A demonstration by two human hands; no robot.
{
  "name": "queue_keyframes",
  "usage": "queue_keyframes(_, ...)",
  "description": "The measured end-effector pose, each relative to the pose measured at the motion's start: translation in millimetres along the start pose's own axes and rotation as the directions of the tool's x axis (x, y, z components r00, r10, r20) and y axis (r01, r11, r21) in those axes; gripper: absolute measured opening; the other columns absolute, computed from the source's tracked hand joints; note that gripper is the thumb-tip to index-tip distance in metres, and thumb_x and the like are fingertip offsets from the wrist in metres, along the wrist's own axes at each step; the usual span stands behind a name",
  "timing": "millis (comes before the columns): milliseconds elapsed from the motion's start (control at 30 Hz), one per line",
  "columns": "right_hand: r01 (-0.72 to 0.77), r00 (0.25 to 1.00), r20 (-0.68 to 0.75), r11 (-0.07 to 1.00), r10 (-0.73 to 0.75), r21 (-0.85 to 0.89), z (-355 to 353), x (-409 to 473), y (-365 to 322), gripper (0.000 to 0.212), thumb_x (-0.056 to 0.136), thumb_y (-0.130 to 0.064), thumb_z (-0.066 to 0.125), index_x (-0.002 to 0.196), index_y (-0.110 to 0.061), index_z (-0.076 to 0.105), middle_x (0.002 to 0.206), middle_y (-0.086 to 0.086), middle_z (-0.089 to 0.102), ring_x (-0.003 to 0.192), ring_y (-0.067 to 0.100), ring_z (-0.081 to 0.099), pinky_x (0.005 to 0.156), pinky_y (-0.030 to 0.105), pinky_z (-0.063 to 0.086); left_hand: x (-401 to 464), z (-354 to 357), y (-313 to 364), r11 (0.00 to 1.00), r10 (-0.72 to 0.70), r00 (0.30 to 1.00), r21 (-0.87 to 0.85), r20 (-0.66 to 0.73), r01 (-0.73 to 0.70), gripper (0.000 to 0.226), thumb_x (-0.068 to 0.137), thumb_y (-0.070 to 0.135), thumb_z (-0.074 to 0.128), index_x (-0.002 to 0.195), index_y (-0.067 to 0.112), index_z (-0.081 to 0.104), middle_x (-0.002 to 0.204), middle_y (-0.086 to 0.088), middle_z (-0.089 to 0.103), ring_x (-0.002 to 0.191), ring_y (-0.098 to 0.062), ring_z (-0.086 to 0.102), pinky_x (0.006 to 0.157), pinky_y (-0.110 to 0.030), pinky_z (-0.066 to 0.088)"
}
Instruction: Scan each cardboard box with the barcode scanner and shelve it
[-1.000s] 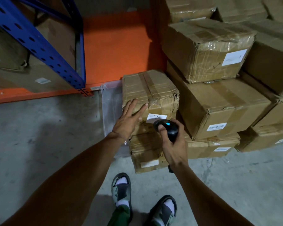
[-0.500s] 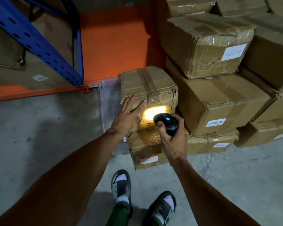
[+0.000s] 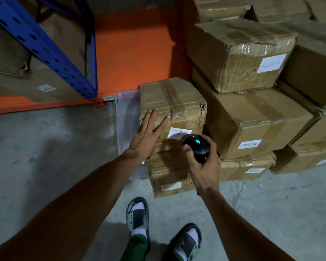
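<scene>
Gone is the scanner's (image 3: 196,147) yellow glow on the label (image 3: 179,133), so the scan step looks done. Right hand (image 3: 203,166) grips it; left hand (image 3: 147,136) lies flat, fingers straight, on the top box (image 3: 173,102), which next needs lifting onto the rack (image 3: 45,51)

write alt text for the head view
A person's right hand aims a black barcode scanner at the white label on a small taped cardboard box, steadied by the flat left hand; more boxes are stacked beside it.
</scene>
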State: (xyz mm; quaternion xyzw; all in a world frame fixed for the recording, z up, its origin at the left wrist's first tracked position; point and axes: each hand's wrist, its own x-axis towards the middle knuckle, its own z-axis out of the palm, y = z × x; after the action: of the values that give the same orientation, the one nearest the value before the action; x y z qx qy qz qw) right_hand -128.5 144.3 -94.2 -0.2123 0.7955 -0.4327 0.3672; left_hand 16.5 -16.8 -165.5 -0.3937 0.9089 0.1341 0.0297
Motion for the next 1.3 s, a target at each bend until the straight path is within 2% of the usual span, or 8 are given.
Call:
queue_keyframes(67,0.006,1.0,0.026,0.999,-0.006,-0.033,-3.8,1.2,5.3,0.069,0.075,-0.051,0.077,0.136,-0.05,0.045,0.117,-0.025,0.063,0.108,-0.005,0.062,0.091,0.015,0.047,3.2,0.0,1.7,0.999,-0.006,1.0,0.034,0.002,0.006,0.108,0.086,0.038,0.073,0.157,0.031,-0.008,0.164,-0.018,-0.005,0.151,-0.036,-0.004,0.106,-0.045,0.047)
queue_keyframes(200,-0.035,0.995,0.092,0.995,0.044,-0.097,-5.6,1.6,19.3,0.08,0.085,-0.004,0.075,0.147,-0.041,0.04,0.141,0.001,0.058,0.131,0.021,0.054,0.108,0.033,0.045,7.6,-5.3,8.1,1.0,-0.006,1.0,0.018,0.005,0.006,0.105,0.088,0.026,0.072,0.157,0.028,-0.007,0.162,-0.022,0.001,0.15,-0.039,0.0,0.097,-0.046,0.053)
queue_keyframes(500,-0.042,0.989,0.104,0.887,0.101,-0.46,9.5,6.5,25.9,0.081,0.096,-0.03,0.07,0.162,-0.034,0.023,0.127,0.017,0.07,0.118,0.04,0.064,0.1,0.045,0.051,31.1,-40.0,-1.3,0.994,0.11,0.99,-0.016,-0.09,-0.112,0.095,0.085,0.015,0.07,0.158,0.029,0.01,0.163,-0.021,0.007,0.15,-0.04,0.006,0.093,-0.047,0.05)
queue_keyframes(700,-0.014,0.993,0.088,0.799,0.084,-0.601,29.3,25.4,16.1,0.065,0.099,-0.036,0.067,0.152,-0.027,0.031,0.121,0.011,0.072,0.11,0.034,0.07,0.086,0.041,0.053,65.6,-91.5,-25.2,0.958,0.192,0.953,-0.164,-0.233,-0.234,0.071,0.084,0.012,0.071,0.148,0.018,0.043,0.16,-0.026,0.019,0.147,-0.047,0.013,0.115,-0.045,0.016)
queue_keyframes(800,-0.028,0.99,0.09,0.766,0.111,-0.643,37.0,41.5,9.4,0.053,0.101,-0.034,0.064,0.145,-0.025,0.036,0.118,0.009,0.072,0.106,0.032,0.071,0.078,0.037,0.049,77.0,-108.5,-37.6,0.96,0.18,0.962,-0.176,-0.205,-0.218,0.07,0.086,0.016,0.071,0.149,0.021,0.041,0.162,-0.021,0.013,0.149,-0.044,0.007,0.119,-0.04,0.004)
queue_keyframes(933,-0.07,0.984,0.072,0.731,0.161,-0.678,41.0,47.8,8.8,0.047,0.102,-0.037,0.062,0.141,-0.024,0.039,0.117,0.01,0.072,0.105,0.032,0.071,0.086,0.043,0.055,77.6,-115.4,-44.8,0.953,0.203,0.964,-0.191,-0.169,-0.234,0.071,0.087,0.021,0.071,0.15,0.024,0.038,0.164,-0.018,0.01,0.15,-0.039,0.004,0.121,-0.049,0.009)
queue_keyframes(1100,-0.039,0.988,0.079,0.718,0.131,-0.695,41.3,46.0,13.3,0.059,0.102,-0.041,0.061,0.151,-0.025,0.032,0.119,0.011,0.072,0.108,0.034,0.07,0.086,0.043,0.055,80.7,-113.3,-43.6,0.956,0.199,0.969,-0.186,-0.147,-0.225,0.073,0.088,0.025,0.07,0.151,0.033,0.035,0.166,-0.011,0.006,0.151,-0.033,0.001,0.115,-0.046,0.017)
queue_keyframes(1300,-0.036,0.989,0.078,0.726,0.123,-0.687,37.6,46.9,19.1,0.074,0.1,-0.048,0.061,0.159,-0.029,0.022,0.124,0.012,0.07,0.113,0.035,0.068,0.091,0.046,0.054,83.7,-120.9,-48.3,0.955,0.182,0.979,-0.219,-0.095,-0.199,0.072,0.089,0.026,0.069,0.151,0.035,0.033,0.166,-0.007,0.002,0.151,-0.031,-0.004,0.116,-0.039,0.003)
